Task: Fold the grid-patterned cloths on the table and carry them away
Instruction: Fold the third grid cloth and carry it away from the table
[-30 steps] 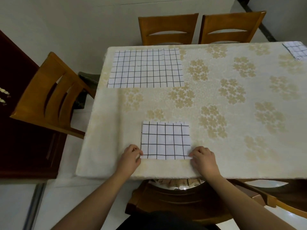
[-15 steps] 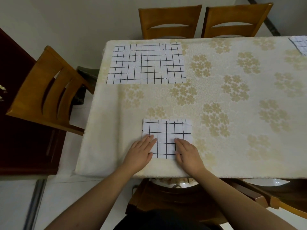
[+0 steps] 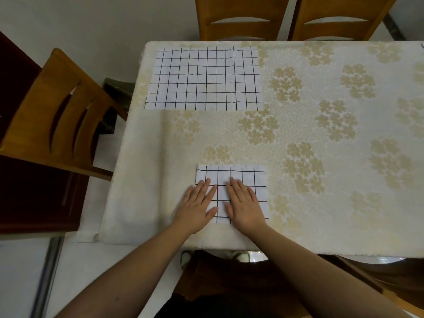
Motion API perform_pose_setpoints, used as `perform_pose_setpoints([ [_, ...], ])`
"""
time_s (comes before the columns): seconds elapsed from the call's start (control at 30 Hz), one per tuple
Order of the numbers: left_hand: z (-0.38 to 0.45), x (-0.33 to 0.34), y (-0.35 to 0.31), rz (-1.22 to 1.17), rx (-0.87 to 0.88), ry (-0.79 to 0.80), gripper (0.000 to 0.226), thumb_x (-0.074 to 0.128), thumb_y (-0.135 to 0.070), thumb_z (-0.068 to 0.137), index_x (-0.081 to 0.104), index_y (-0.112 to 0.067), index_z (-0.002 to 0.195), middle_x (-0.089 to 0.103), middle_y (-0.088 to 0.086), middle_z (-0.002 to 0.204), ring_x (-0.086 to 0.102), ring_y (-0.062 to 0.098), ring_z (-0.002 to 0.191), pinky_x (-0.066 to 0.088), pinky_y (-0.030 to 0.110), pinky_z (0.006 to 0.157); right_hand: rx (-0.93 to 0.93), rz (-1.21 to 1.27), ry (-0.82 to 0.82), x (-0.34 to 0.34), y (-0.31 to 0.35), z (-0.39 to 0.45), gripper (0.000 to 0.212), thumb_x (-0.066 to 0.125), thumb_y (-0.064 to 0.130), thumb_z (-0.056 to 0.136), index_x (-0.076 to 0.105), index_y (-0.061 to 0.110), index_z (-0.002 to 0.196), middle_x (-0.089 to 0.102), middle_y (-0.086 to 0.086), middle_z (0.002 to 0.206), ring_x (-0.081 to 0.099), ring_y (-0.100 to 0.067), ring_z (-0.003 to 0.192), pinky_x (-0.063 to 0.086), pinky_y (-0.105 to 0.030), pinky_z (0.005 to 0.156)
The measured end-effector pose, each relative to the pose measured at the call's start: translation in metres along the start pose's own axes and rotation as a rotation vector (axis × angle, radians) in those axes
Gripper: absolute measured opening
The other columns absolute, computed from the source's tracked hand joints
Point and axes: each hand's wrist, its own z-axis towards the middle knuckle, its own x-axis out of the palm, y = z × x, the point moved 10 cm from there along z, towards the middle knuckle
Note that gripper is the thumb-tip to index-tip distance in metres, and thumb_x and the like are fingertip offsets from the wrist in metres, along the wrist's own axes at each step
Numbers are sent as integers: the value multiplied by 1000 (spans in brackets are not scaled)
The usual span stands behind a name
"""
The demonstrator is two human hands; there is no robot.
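A small folded white cloth with a black grid (image 3: 247,177) lies near the table's front edge. My left hand (image 3: 198,206) lies flat on its left part, fingers straight. Beside it, my right hand (image 3: 244,205) presses flat on the middle of the cloth, fingers straight and pointing away from me. A larger grid cloth (image 3: 204,79) lies spread flat at the table's far left corner, apart from both hands.
The table (image 3: 321,134) wears a cream cloth with beige flower prints. A wooden chair (image 3: 52,120) stands at its left side and two more (image 3: 243,19) at the far edge. Dark furniture sits at the far left. A chair seat shows below the front edge.
Both hands left the folded cloth's near corners, where they gripped, and slid up onto it, now lying flat side by side. The view has tilted down a little.
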Motion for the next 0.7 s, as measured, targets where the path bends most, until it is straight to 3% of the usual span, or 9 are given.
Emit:
perform_pose_setpoints([
  [0.37, 0, -3, 13, -34, -79, -35, 66, 22, -66, 94, 5, -40, 153, -11, 14, 161, -14, 26, 148, 0, 43, 119, 51, -121, 49, 10, -43, -6, 60, 26, 48, 100, 15, 25, 154, 8, -1, 162, 2, -18, 149, 9, -43, 120],
  [0.53, 0, -5, 13, -53, -129, -48, 64, 22, -62, 96, 3, -40, 153, -12, 19, 160, -15, 30, 148, -1, 44, 119, 127, -114, 40, 2, -64, -10, 61, 25, 49, 100, 12, 25, 154, 5, -1, 162, 0, -17, 149, 9, -43, 119],
  [0.7, 6, -7, 23, -95, -197, -7, 62, 10, -60, 96, -7, -39, 152, -19, 4, 160, -18, 20, 147, -2, 45, 120, 128, -135, 72, 5, -65, -9, 62, 19, 51, 100, 6, 25, 155, -2, 0, 162, -5, -16, 149, 3, -41, 119],
])
